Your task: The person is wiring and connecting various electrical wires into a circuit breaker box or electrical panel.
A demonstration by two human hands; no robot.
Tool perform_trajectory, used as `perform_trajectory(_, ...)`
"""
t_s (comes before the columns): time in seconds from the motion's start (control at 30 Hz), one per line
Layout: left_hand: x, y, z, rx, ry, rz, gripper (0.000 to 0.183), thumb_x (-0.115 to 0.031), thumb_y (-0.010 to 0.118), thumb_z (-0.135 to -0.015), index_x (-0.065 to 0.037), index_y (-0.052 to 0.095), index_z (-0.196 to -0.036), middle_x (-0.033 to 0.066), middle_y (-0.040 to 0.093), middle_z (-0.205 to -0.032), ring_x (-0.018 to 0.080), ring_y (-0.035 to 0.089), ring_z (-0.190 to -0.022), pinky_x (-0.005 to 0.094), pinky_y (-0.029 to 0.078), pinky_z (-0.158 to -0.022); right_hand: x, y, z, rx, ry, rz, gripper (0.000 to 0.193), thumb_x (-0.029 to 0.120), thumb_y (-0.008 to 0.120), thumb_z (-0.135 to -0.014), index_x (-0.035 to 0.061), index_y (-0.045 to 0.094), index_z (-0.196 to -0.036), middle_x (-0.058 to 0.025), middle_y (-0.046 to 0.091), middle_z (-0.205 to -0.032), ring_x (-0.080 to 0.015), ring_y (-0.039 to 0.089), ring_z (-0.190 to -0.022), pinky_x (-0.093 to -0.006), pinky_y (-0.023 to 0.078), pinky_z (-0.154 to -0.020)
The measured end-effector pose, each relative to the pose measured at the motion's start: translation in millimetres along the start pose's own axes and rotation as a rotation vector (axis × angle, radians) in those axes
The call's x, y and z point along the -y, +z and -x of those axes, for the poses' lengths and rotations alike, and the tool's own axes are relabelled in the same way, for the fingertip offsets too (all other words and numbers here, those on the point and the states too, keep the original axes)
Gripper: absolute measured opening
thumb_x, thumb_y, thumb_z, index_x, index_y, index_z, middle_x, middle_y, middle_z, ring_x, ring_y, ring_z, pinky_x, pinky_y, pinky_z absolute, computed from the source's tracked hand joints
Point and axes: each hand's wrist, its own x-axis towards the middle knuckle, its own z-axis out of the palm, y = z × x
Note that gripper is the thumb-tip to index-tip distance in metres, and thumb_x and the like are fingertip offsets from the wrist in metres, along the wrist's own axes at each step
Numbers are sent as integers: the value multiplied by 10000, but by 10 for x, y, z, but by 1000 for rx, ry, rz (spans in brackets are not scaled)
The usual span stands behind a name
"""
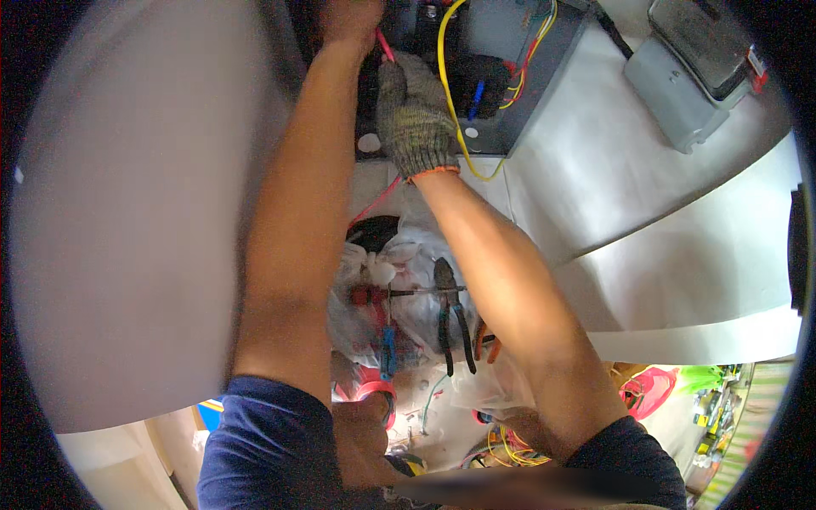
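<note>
The left hand (350, 19) is bare and cut off by the upper edge, its fingers lost in shadow, so I cannot tell whether they pinch anything or stand spread. A short stretch of red wire (385, 44) shows between it and the right hand (416, 110), which wears a grey knitted glove with an orange hem. The gloved fingers are pressed together on that wire, though their tips are hard to separate. A red strand also shows below the glove's cuff, slanting down behind the left forearm — whether it is the same wire, I cannot tell.

Both hands are at a dark grey enclosure (541, 93), whose top is out of view. Inside, a black block (493, 76) sits right of the glove, its outline murky; a yellow cable (441, 59) loops in front, its upper end cut off.

Below, a clear plastic bag (425, 246) carries black-headed pliers (445, 310) and a blue-handled tool (388, 353); the bag's contents are blurred. Orange handles (493, 350) poke out beside the right forearm, the rest hidden. A dark blur covers part of the lower edge.
</note>
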Motion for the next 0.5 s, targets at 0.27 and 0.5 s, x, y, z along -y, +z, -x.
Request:
perform_trajectory(0.27,114,-142,-66,185,-409,447,172,-102,584,-899,-5,646,-1027,107,658,-880,194,634,-727,330,528,-650,-138,-358,-236,46,37,229,311,308,502,-965,35,648,-1003,-196,655,-1009,-408,608,-953,-462,490,-816)
perform_trajectory(0.5,173,-319,127,606,-365,943,89,-108,672,-890,-36,650,-937,81,689,-865,196,687,-784,328,594,-713,-194,-456,-499,7,7,294,300,310,472,-964,64,639,-998,-214,659,-937,-424,634,-864,-508,506,-765)
